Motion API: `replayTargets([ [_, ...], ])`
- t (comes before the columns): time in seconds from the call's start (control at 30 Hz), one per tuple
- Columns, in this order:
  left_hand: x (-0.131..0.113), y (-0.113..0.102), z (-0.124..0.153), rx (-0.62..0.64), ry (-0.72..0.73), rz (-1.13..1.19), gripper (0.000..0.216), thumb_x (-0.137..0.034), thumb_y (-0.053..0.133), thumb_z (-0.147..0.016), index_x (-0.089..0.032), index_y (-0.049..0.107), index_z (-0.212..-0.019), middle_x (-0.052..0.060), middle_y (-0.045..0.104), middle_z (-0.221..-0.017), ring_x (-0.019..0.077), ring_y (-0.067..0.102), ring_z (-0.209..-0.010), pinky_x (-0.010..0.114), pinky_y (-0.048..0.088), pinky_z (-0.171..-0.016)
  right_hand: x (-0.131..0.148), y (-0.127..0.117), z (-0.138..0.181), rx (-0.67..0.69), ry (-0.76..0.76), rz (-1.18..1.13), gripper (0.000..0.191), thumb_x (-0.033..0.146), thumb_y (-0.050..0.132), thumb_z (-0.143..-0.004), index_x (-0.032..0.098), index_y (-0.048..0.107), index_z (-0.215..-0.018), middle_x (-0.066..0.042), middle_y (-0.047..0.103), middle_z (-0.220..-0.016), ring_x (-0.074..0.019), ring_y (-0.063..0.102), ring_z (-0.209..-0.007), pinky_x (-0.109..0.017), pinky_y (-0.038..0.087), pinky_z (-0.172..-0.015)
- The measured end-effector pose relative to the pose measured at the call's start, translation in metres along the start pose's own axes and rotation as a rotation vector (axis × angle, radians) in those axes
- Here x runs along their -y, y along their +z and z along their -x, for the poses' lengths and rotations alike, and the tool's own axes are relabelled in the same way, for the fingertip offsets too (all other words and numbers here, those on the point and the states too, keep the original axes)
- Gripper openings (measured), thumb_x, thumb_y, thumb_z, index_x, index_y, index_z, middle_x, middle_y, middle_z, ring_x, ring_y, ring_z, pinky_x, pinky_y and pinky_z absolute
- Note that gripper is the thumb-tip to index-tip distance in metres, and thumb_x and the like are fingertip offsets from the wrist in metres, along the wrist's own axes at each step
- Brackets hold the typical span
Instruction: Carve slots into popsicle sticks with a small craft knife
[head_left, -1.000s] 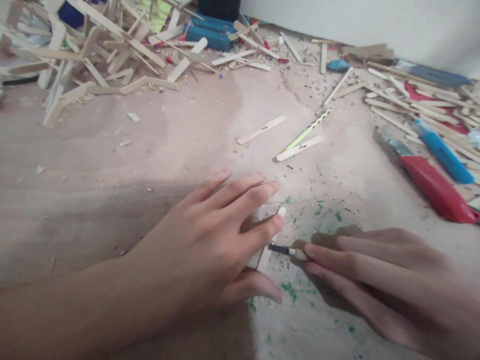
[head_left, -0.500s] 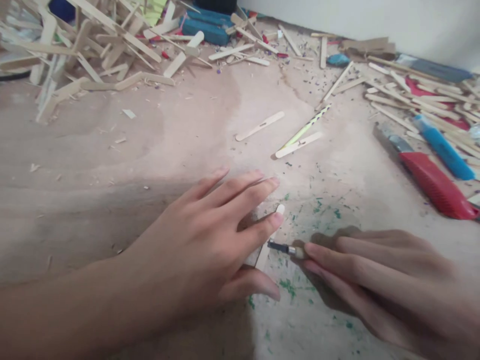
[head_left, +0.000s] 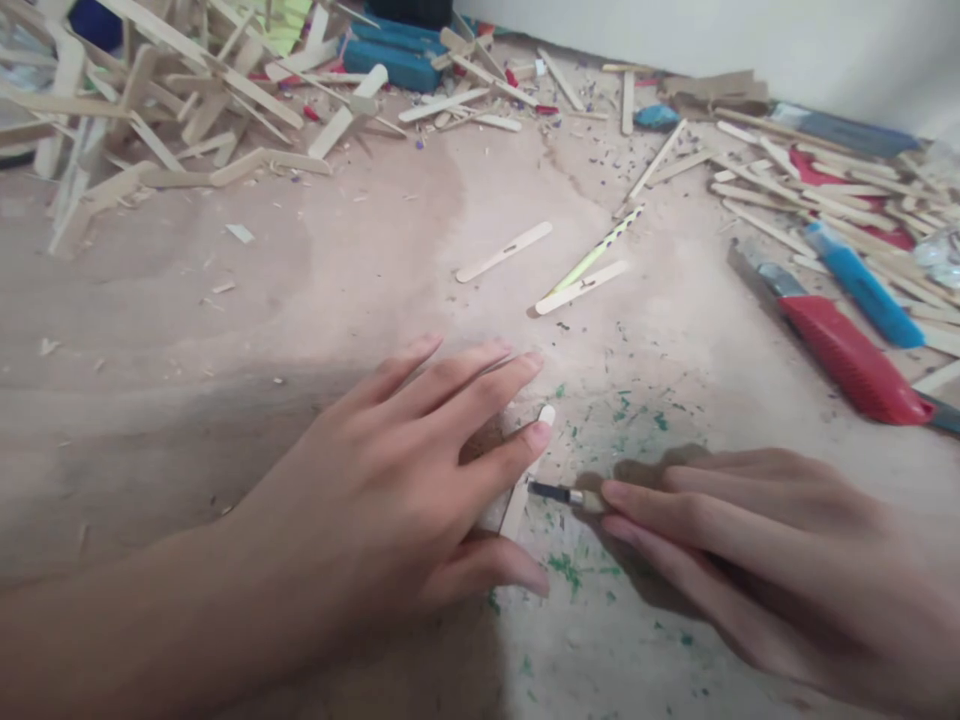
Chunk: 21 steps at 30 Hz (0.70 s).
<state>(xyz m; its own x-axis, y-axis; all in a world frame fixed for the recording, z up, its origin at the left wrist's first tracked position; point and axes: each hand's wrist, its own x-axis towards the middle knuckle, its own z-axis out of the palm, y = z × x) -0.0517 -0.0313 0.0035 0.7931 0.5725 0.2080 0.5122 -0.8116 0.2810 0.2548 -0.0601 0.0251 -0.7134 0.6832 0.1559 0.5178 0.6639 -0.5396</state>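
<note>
My left hand (head_left: 405, 480) lies flat on the wooden board, fingers stretched out, pressing down a pale popsicle stick (head_left: 529, 465); only the stick's rounded far end and a short piece by my thumb show. My right hand (head_left: 757, 560) is closed around a small craft knife (head_left: 559, 493). Its dark blade tip touches the stick's right edge, just below my left index finger.
Two loose sticks (head_left: 504, 251) and a striped straw (head_left: 592, 253) lie beyond my hands. A red utility knife (head_left: 844, 355) and a blue one (head_left: 862, 288) sit at the right. Heaps of sticks (head_left: 157, 90) fill the far left and right. Green flecks (head_left: 622, 410) dot the board.
The view has drifted slightly, so everything sits a little further left and up. Both hands, the stick and the knife keep the same pose against each other.
</note>
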Motion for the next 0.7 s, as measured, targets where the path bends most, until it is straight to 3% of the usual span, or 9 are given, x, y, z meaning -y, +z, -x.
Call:
replayTargets([
  [0.13, -0.001, 0.000, 0.000, -0.011, 0.018, 0.005, 0.070, -0.073, 0.064, -0.117, -0.015, 0.072, -0.154, 0.023, 0.063, -0.176, 0.0445, 0.058, -0.166, 0.069, 0.050, -0.135, 0.000, -0.001, 0.000, -0.011, -0.009, 0.028, 0.013, 0.019, 0.058, -0.124, 0.021, 0.071, -0.123, 0.004, 0.065, -0.072, -0.0126, 0.062, -0.056, -0.030, 0.050, -0.054],
  [0.3, -0.002, 0.005, 0.000, -0.055, -0.001, 0.014, 0.070, -0.074, 0.053, -0.120, -0.014, 0.074, -0.151, 0.019, 0.067, -0.172, 0.0407, 0.059, -0.165, 0.066, 0.043, -0.142, -0.003, -0.004, -0.002, 0.024, -0.021, 0.022, 0.015, 0.016, 0.057, -0.124, 0.017, 0.072, -0.125, 0.004, 0.066, -0.073, -0.0123, 0.063, -0.055, -0.031, 0.050, -0.053],
  [0.5, 0.000, 0.006, -0.001, -0.034, 0.008, 0.009, 0.070, -0.073, 0.058, -0.119, -0.015, 0.073, -0.153, 0.020, 0.066, -0.173, 0.0424, 0.059, -0.165, 0.066, 0.049, -0.138, 0.002, -0.003, -0.002, 0.019, -0.011, 0.024, 0.016, 0.012, 0.062, -0.119, 0.019, 0.071, -0.109, 0.002, 0.067, -0.070, -0.0140, 0.064, -0.053, -0.034, 0.049, -0.051],
  [0.7, 0.002, 0.002, -0.004, -0.015, 0.045, -0.015, 0.070, -0.073, 0.057, -0.119, -0.012, 0.074, -0.149, 0.027, 0.068, -0.169, 0.0479, 0.064, -0.159, 0.073, 0.053, -0.132, 0.002, 0.009, 0.000, -0.053, -0.021, 0.077, 0.015, 0.009, 0.062, -0.119, 0.020, 0.071, -0.125, 0.007, 0.057, -0.068, -0.0121, 0.054, -0.049, -0.035, 0.039, -0.048],
])
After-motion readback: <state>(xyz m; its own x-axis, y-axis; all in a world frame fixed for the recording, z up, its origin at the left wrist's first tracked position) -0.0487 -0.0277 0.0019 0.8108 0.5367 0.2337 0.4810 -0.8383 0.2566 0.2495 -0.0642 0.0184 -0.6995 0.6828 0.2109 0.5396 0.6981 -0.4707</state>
